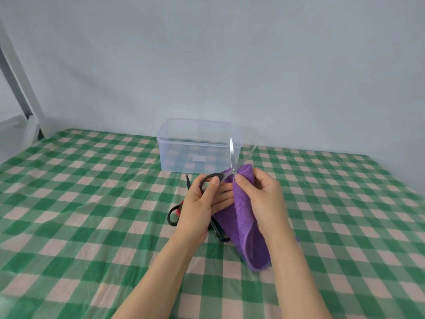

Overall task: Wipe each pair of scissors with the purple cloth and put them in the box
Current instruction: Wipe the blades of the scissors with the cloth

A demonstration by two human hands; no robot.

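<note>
Just above the left hand (200, 203), which grips their black handle, likely the safest hold, the stiff, sharp scissors (231, 155) point up while the right hand (264, 199) pinches the soft purple cloth (243, 217) round the blade's base.

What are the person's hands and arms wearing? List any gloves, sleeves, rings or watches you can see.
Nothing worn shows. The left hand and right hand have no gloves or rings. The left forearm and right forearm are bare down to the picture's edge: no sleeves, watch or bracelet. The thumbnails look short and unpainted.
</note>
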